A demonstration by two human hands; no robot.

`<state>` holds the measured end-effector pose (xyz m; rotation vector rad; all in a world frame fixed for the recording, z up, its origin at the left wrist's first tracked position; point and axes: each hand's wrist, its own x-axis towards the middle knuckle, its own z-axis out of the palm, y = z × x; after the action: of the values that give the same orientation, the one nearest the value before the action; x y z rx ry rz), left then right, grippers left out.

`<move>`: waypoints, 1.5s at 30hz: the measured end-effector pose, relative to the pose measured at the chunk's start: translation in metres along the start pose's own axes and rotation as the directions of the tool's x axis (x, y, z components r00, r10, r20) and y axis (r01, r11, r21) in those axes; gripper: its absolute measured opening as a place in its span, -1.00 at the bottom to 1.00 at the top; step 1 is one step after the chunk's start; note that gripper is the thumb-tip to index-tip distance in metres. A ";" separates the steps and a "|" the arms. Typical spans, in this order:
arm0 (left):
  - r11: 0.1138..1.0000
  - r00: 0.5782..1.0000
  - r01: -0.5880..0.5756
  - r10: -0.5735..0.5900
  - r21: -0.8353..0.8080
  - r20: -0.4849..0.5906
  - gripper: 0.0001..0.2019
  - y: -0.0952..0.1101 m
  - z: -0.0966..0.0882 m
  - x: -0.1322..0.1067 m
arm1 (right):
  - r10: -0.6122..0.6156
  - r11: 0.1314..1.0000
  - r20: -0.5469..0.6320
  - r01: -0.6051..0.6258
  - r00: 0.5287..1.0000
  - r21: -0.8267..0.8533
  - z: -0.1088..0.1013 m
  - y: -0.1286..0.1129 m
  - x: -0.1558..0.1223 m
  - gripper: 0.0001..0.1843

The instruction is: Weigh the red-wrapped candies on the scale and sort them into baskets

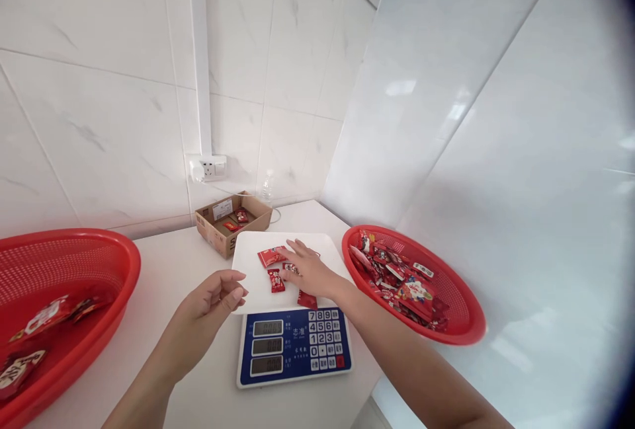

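My right hand reaches over the white scale pan, fingers spread and touching or just above several small red snack packets. One packet lies in front of its fingertips, and another is behind them. A further red packet shows below the palm, partly covered. Beside the pan's left edge is my left hand, its fingers bent, thumb slightly apart from them, nothing visible between. The digital scale has a blue front with three small displays and a keypad.
A red basket full of mixed red packets stands at the right, by the wall. At the left, another red basket holds several packets. Behind the pan sits a cardboard box with packets inside, near a clear bottle and a wall socket.
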<state>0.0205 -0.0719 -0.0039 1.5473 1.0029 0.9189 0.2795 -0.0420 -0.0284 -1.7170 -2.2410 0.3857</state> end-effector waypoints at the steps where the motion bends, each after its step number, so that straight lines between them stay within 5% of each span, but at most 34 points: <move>1: 1.000 1.000 0.003 -0.003 0.001 0.003 -0.61 0.000 0.000 0.000 | -0.024 0.999 0.031 0.024 0.999 -0.022 0.004 -0.003 0.002 -0.33; 8: 1.000 1.000 -0.017 0.017 -0.007 0.009 -0.64 0.000 -0.001 0.000 | -0.020 0.991 0.000 0.020 1.000 -0.134 0.008 -0.009 0.013 -0.45; 12: 0.998 0.997 -0.035 0.031 -0.058 -0.068 -0.67 0.005 -0.004 0.000 | -0.094 0.995 -0.204 0.088 0.974 -0.042 -0.012 -0.021 -0.014 -0.50; 16: 0.987 0.954 -0.129 0.097 -0.097 -0.284 -0.73 0.006 -0.007 -0.001 | -0.065 0.982 -0.595 0.157 0.801 0.105 -0.018 -0.025 -0.073 -0.62; 20: 0.952 0.903 -0.247 0.159 -0.180 -0.400 -0.81 0.006 -0.006 -0.004 | 0.231 0.952 -0.812 0.049 0.536 0.303 0.015 -0.003 -0.124 -0.70; 25: 0.917 0.896 -0.318 0.208 -0.241 -0.393 -0.86 0.012 0.005 -0.013 | 0.636 0.715 -0.616 -0.054 0.465 0.697 0.060 0.023 -0.147 -0.53; 32: 0.903 0.898 -0.392 0.333 -0.177 -0.289 -0.89 0.019 0.018 -0.031 | 0.846 0.347 -0.354 0.093 0.399 0.933 0.085 0.037 -0.138 -0.53; 38: 0.896 0.859 -0.430 0.367 -0.115 -0.357 -0.89 0.021 0.014 -0.034 | 0.825 0.415 -0.372 -0.011 0.426 0.910 0.101 0.036 -0.138 -0.54; 45: 0.927 0.868 -0.366 0.311 -0.076 -0.387 -0.83 0.018 0.016 -0.024 | 0.818 0.416 -0.353 -0.044 0.454 0.908 0.098 0.039 -0.137 -0.55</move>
<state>0.0289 -0.1017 0.0096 1.4801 0.9046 1.5453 0.3098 -0.1682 -0.1429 -1.4776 -0.5921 0.5304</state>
